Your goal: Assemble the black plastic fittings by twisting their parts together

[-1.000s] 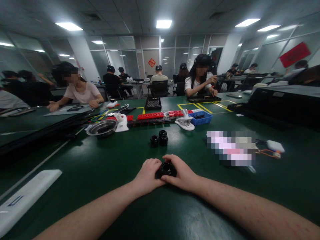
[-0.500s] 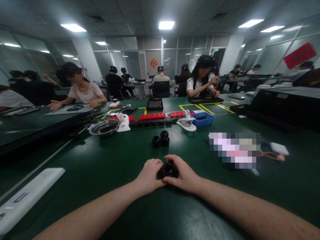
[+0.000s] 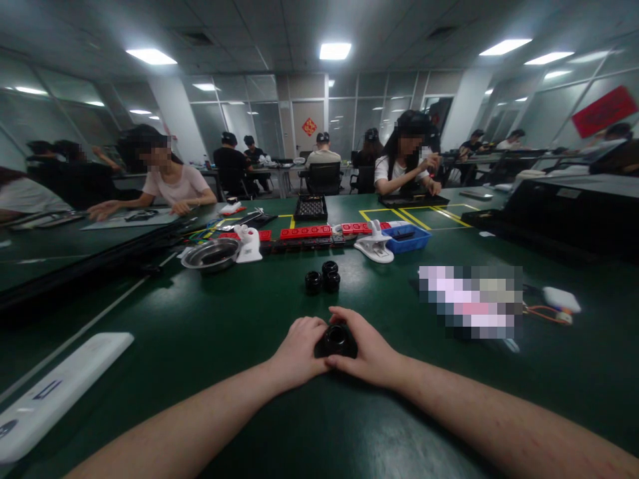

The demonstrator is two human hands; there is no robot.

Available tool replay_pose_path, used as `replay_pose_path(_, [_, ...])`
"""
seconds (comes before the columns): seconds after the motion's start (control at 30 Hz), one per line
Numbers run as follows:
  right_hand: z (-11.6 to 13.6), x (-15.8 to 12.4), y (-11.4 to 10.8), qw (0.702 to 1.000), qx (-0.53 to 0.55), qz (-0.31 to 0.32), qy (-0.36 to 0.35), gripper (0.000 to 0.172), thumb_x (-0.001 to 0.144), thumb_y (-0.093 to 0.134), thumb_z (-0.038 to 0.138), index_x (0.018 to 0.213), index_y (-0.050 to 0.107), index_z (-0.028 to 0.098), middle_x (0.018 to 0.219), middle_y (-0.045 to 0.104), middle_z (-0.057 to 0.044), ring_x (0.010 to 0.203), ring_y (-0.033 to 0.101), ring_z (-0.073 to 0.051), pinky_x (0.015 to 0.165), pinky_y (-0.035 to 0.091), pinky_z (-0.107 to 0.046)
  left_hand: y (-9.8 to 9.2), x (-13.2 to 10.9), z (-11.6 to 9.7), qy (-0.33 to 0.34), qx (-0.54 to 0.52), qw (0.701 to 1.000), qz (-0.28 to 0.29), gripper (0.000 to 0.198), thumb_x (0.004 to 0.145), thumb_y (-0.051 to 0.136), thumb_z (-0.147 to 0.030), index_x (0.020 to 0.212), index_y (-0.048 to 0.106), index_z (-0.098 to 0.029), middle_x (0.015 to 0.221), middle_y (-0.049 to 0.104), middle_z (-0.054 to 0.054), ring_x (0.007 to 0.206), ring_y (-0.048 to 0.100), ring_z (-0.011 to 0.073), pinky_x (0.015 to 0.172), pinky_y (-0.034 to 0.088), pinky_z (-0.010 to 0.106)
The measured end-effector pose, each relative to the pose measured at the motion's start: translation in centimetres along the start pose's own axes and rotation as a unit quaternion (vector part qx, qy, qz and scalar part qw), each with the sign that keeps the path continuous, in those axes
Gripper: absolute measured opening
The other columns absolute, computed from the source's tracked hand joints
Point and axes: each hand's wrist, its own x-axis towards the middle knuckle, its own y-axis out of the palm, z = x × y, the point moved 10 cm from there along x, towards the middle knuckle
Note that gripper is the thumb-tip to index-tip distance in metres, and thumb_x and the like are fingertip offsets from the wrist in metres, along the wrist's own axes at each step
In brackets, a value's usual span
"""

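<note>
Head view: both hands low at centre, left hand (image 3: 297, 349) and right hand (image 3: 372, 349) facing each other over the green tabletop (image 3: 224, 319). Grip closed from both sides on one black ring (image 3: 338, 348), thumbs on the near side, fingers curled round the far side; exact contact lost in dark shadow. Ring sits between the hands, its opening facing up. Just beyond the grip, three more rings (image 3: 331, 282) in a tight cluster, two in front, one behind. Farther out, a row of red strips (image 3: 305, 232) laid over dark parts; white clips at either end, left clip (image 3: 249, 246) just beside a metal bowl (image 3: 192, 265), right clip (image 3: 375, 250) against a blue tray (image 3: 418, 241). Black tray (image 3: 310, 215) past the strips, straight ahead of the grip. Left of the grip, nearer the wearer, a long white case (image 3: 70, 392) lying at a slant. Right of the grip, a pixelated item (image 3: 469, 301), then a small white block (image 3: 561, 299) near orange wires (image 3: 544, 311). Across the tabletop, a seated person in pale pink (image 3: 174, 183) ahead-left of the grip; another in white (image 3: 388, 178) ahead-right, hands raised over a dark tray (image 3: 399, 199).
</note>
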Motion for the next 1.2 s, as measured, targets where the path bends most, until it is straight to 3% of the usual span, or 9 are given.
replay_pose_path(0.1, [-0.5,0.1,-0.2,1.0,-0.005,-0.01,0.02,0.06,0.064,0.066,0.028,0.116,0.037,0.017,0.103,0.051,-0.009,0.096,0.05,-0.022,0.085,0.042,-0.04,-0.1,0.0,-0.1,-0.001,-0.004,1.0,0.002,0.03,0.067,0.061,-0.037,0.091,0.055,-0.019,0.094,0.054,0.003,0.088,0.047,0.0215,0.08,0.037,0.035])
replay_pose_path(0.27, [0.1,0.0,-0.2,1.0,0.02,-0.005,-0.003,0.057,0.068,0.058,0.018,0.119,0.034,0.017,0.108,0.051,-0.01,0.101,0.049,-0.021,0.089,0.039,-0.039,-0.1,0.0,-0.1,-0.003,-0.005,1.0,0.001,0.034,0.067,0.061,-0.033,0.098,0.054,-0.02,0.095,0.053,0.002,0.089,0.047,0.0212,0.082,0.036,0.035])
replay_pose_path(0.4, [0.6,-0.2,0.1,0.999,0.039,0.018,-0.021,0.062,0.069,0.055,0.016,0.125,0.027,0.017,0.115,0.048,-0.011,0.106,0.046,-0.022,0.093,0.036,-0.041,-0.1,0.0,-0.1,-0.006,-0.002,1.0,0.002,0.036,0.068,0.06,-0.036,0.099,0.053,-0.019,0.094,0.054,0.003,0.088,0.047,0.0217,0.082,0.036,0.036])
replay_pose_path(0.53, [-0.2,-0.1,-0.1,1.0,0.019,0.001,0.011,0.074,0.064,0.066,0.028,0.126,0.026,0.017,0.111,0.048,-0.011,0.102,0.047,-0.023,0.089,0.038,-0.041,0.0,0.0,0.0,-0.013,-0.007,1.0,0.01,0.031,0.068,0.06,-0.039,0.091,0.056,-0.02,0.096,0.053,0.004,0.09,0.046,0.0227,0.081,0.037,0.036])
replay_pose_path(0.67, [-0.9,-0.1,-0.2,0.999,0.009,-0.014,0.036,0.069,0.063,0.066,0.027,0.122,0.032,0.017,0.102,0.051,-0.008,0.096,0.05,-0.022,0.086,0.041,-0.039,0.0,0.0,0.1,-0.016,-0.008,1.0,0.009,0.028,0.068,0.06,-0.038,0.089,0.056,-0.02,0.095,0.053,0.003,0.09,0.047,0.0227,0.08,0.038,0.036])
replay_pose_path(0.77, [-0.2,-0.2,0.0,1.0,0.03,-0.005,0.003,0.064,0.067,0.058,0.017,0.124,0.028,0.018,0.108,0.05,-0.009,0.101,0.048,-0.021,0.09,0.038,-0.038,0.0,0.0,0.1,-0.015,-0.002,1.0,0.002,0.03,0.067,0.061,-0.033,0.094,0.055,-0.021,0.095,0.053,0.003,0.089,0.047,0.0225,0.08,0.037,0.036])
replay_pose_path(0.9, [0.6,-0.2,0.3,0.999,0.039,0.019,-0.02,0.072,0.066,0.056,0.013,0.129,0.021,0.018,0.119,0.044,-0.011,0.109,0.043,-0.023,0.094,0.034,-0.041,-0.1,0.0,0.0,-0.015,-0.007,1.0,0.007,0.033,0.068,0.06,-0.036,0.097,0.055,-0.02,0.097,0.053,0.004,0.091,0.046,0.0229,0.081,0.037,0.037])
replay_pose_path(1.07, [-0.5,0.1,-0.1,0.999,0.006,-0.003,0.031,0.073,0.062,0.067,0.028,0.124,0.031,0.018,0.105,0.05,-0.009,0.098,0.049,-0.023,0.086,0.04,-0.04,-0.1,0.0,-0.1,-0.018,-0.009,1.0,0.015,0.032,0.068,0.06,-0.039,0.094,0.056,-0.02,0.097,0.053,0.004,0.09,0.047,0.0228,0.081,0.038,0.037])
replay_pose_path(1.2, [-0.3,-0.1,-0.1,1.0,0.017,-0.004,0.021,0.063,0.064,0.063,0.022,0.12,0.035,0.018,0.106,0.051,-0.008,0.099,0.049,-0.022,0.088,0.039,-0.039,-0.1,-0.1,-0.1,-0.021,-0.012,1.0,0.013,0.028,0.069,0.059,-0.035,0.092,0.056,-0.02,0.097,0.053,0.004,0.092,0.047,0.0227,0.082,0.038,0.037])
